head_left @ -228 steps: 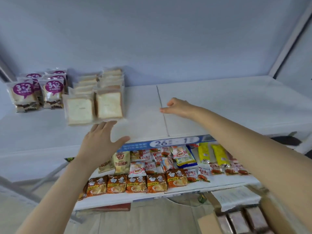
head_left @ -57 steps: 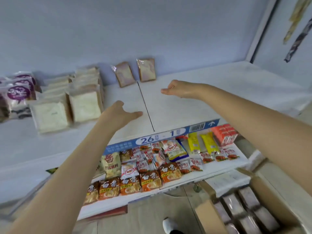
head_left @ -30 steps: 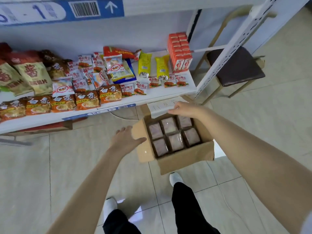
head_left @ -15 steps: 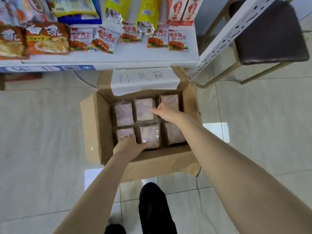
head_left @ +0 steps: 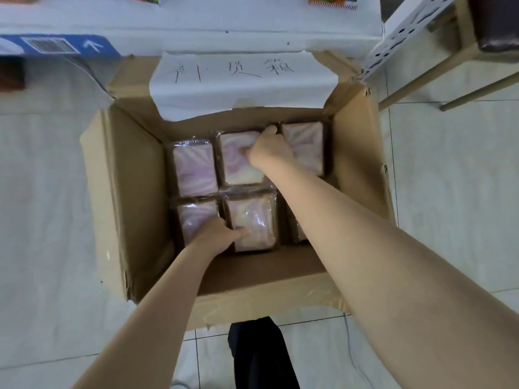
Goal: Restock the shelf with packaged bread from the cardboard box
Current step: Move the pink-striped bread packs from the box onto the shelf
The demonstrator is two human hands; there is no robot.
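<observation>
Two bare hands reach into an open cardboard box [head_left: 134, 192] standing on the pale tiled floor [head_left: 42, 220], just in front of a white shelf [head_left: 196, 37]. Six clear-wrapped packs of purple-swirled bread lie flat inside, in two rows of three.

The left hand [head_left: 216, 237] grips the near middle pack [head_left: 255, 217]: its thumb lies across the wrapper and its fingers [head_left: 217, 223] are tucked down into the gap along the pack's left edge, clamped on it. The right hand [head_left: 269, 150] grips the far middle pack [head_left: 236, 169], thumb pressed on the face and fingers hooked over the far right corner, in the gap beside the far right pack [head_left: 306, 147]. Both packs sit among the others in the box, neither clear of its neighbours.

The far left pack [head_left: 193, 169] and near left pack [head_left: 193, 217] lie untouched. The right forearm crosses over the near right pack [head_left: 297, 234], hiding most of it.

On the box's far flap lies a white sheet of paper [head_left: 241, 80] with handwritten characters. A blue label [head_left: 56, 46] with a barcode and an arrow runs along the shelf's front edge at left. At right, a perforated white upright [head_left: 407, 32] rises beside a chair [head_left: 494, 23] with a dark seat. A dark trouser leg [head_left: 258, 355] shows below the box.
</observation>
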